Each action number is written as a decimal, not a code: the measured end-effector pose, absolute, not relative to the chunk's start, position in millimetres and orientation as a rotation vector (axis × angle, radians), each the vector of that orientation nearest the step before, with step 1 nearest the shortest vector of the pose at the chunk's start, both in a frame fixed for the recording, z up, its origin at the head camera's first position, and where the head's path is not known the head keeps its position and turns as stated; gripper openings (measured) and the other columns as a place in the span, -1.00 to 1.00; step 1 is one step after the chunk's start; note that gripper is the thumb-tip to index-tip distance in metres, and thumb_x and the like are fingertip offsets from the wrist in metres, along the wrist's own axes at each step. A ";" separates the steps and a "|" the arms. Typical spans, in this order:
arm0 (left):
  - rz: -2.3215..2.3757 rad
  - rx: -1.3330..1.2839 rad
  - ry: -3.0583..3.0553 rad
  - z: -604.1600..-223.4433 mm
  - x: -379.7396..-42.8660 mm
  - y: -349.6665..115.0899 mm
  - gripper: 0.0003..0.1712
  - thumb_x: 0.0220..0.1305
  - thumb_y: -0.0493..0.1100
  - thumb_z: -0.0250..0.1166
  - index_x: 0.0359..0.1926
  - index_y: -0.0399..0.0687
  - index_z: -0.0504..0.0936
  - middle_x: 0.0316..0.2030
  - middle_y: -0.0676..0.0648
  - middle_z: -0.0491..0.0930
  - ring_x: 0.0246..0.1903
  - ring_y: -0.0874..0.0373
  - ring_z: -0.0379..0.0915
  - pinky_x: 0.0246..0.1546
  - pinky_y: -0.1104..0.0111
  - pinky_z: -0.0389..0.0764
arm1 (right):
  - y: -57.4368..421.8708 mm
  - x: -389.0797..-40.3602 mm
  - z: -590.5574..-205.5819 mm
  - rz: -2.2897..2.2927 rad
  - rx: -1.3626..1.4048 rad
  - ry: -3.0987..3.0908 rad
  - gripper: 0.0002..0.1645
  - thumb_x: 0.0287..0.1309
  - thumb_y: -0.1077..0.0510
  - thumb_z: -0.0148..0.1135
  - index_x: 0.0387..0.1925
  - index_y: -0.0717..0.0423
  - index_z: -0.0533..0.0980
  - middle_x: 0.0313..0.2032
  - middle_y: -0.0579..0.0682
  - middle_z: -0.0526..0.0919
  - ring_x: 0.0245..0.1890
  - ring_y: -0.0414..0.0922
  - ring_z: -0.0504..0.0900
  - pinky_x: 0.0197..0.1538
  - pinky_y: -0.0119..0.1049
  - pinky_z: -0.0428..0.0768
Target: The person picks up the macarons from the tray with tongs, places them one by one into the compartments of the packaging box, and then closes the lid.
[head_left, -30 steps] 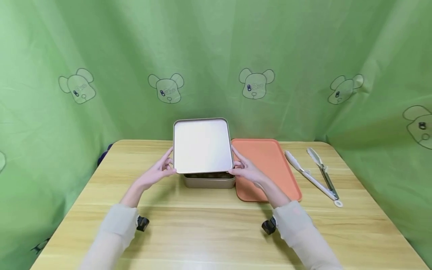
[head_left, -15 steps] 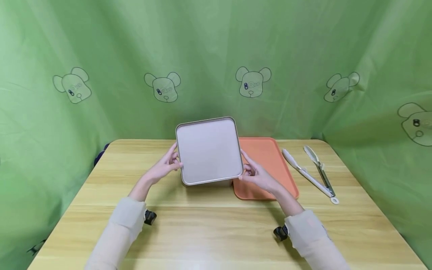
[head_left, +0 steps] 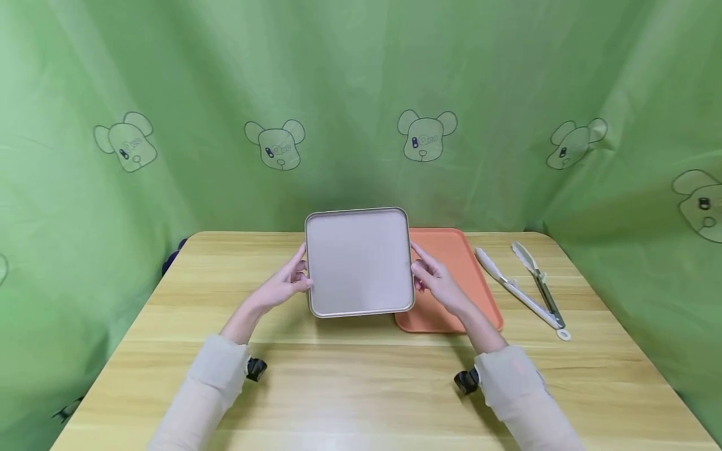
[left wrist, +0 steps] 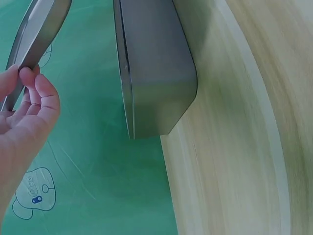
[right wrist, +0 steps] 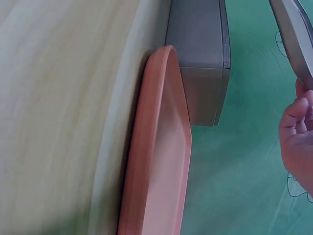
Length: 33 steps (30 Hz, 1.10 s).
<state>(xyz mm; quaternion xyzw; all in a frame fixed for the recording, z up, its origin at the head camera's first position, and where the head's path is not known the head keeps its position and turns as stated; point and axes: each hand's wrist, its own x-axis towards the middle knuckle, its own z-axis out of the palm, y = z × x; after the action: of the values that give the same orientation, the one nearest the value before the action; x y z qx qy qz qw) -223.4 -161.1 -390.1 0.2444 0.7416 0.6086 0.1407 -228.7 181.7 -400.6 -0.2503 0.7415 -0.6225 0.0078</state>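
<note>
Both hands hold a shallow, square-cornered metal lid (head_left: 361, 262) by opposite sides, its flat inner face and raised rim toward me. My left hand (head_left: 280, 285) pinches the left edge between thumb and fingers. At the right edge, my right hand (head_left: 442, 287) grips with thumb and index finger. In the left wrist view a grey-brown metal box (left wrist: 159, 54) sits on the table below the lid, apart from it. The right wrist view shows the same box (right wrist: 198, 36) beside a tray. From the head view, the lid hides the box.
An orange-pink tray (head_left: 454, 250) lies right of the box, partly behind my right hand. Farther right, spread tongs (head_left: 530, 304) with a white ring end rest on the wooden table (head_left: 361, 388). A green curtain (head_left: 350, 75) with bear outlines hangs behind and along the sides.
The lid has moved right and somewhat lower in the head view, covering the box front that showed beneath it. Its sideways tilt from half a second ago has lessened. Both hands moved with it.
</note>
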 end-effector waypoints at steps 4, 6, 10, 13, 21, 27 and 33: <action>1.761 0.707 2.217 -389.1 -222.3 -158.5 -0.06 0.21 -0.47 0.02 0.41 -0.11 -0.39 0.03 -0.44 0.35 -0.32 0.20 0.39 -0.13 0.30 0.56 | 181.3 -230.5 -397.4 -1.976 -0.780 2.319 -0.39 0.31 0.34 -0.16 0.35 0.31 -0.04 -0.54 -0.08 0.41 -0.64 -0.29 0.37 -0.62 -0.50 0.40; 1.746 0.727 2.302 -387.2 -222.2 -157.1 -0.10 0.20 -0.47 0.03 0.40 -0.19 -0.32 -0.05 -0.43 0.40 -0.34 0.15 0.42 -0.15 0.25 0.59 | 179.7 -230.9 -395.3 -2.009 -0.756 2.318 -0.39 0.31 0.34 -0.14 0.34 0.30 -0.02 -0.49 -0.09 0.45 -0.61 -0.29 0.39 -0.58 -0.49 0.45; 1.718 0.778 2.497 -383.4 -221.7 -153.9 -0.23 0.20 -0.48 0.04 0.37 -0.33 -0.11 -0.16 -0.41 0.47 -0.40 -0.03 0.47 -0.26 0.24 0.63 | 171.8 -232.6 -394.3 -2.161 -0.697 2.332 -0.42 0.25 0.39 -0.07 0.29 0.31 0.08 -0.40 -0.16 0.53 -0.55 -0.30 0.46 -0.47 -0.49 0.57; 1.732 0.772 2.616 -381.5 -220.6 -149.7 -0.36 0.20 -0.47 0.05 0.31 -0.36 0.11 -0.27 -0.37 0.53 -0.44 -0.15 0.47 -0.40 0.38 0.60 | 165.0 -233.9 -395.9 -2.301 -0.648 2.337 -0.45 0.20 0.44 -0.04 0.24 0.35 0.16 -0.36 -0.20 0.57 -0.54 -0.31 0.50 -0.43 -0.51 0.60; 1.834 0.650 2.822 -383.3 -220.6 -139.9 -0.61 0.23 -0.44 0.05 0.10 -0.41 0.43 -0.32 -0.30 0.50 -0.43 -0.08 0.50 -0.34 0.38 0.61 | 156.7 -234.2 -394.1 -2.423 -0.581 2.319 -0.49 0.16 0.50 -0.06 0.18 0.40 0.20 -0.31 -0.06 0.39 -0.44 -0.30 0.51 -0.29 -0.46 0.64; 1.816 0.601 2.953 -382.1 -222.9 -136.2 -0.68 0.24 -0.40 0.06 0.01 -0.33 0.53 -0.41 -0.23 0.43 -0.48 -0.04 0.47 -0.40 0.36 0.62 | 158.8 -232.8 -392.5 -2.340 -0.552 2.341 -0.52 0.32 0.22 -0.09 0.22 0.35 0.21 -0.34 0.05 0.51 -0.40 -0.24 0.51 -0.29 -0.43 0.64; 1.861 0.606 2.819 -379.9 -224.1 -133.0 -0.59 0.27 -0.41 0.03 0.14 -0.33 0.41 -0.47 -0.36 0.55 -0.51 -0.17 0.52 -0.39 0.24 0.67 | 162.4 -233.0 -394.0 -2.256 -0.582 2.368 -0.21 0.31 -0.22 -0.38 0.27 0.31 0.20 -0.13 0.25 0.51 -0.19 -0.10 0.54 -0.17 -0.34 0.63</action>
<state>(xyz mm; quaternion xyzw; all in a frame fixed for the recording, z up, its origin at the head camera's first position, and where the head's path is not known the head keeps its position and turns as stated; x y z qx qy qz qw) -224.1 -133.0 -379.9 0.1748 0.8128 0.5366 -0.1448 -233.0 162.4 -394.0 -0.1746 0.7098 -0.6764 -0.0901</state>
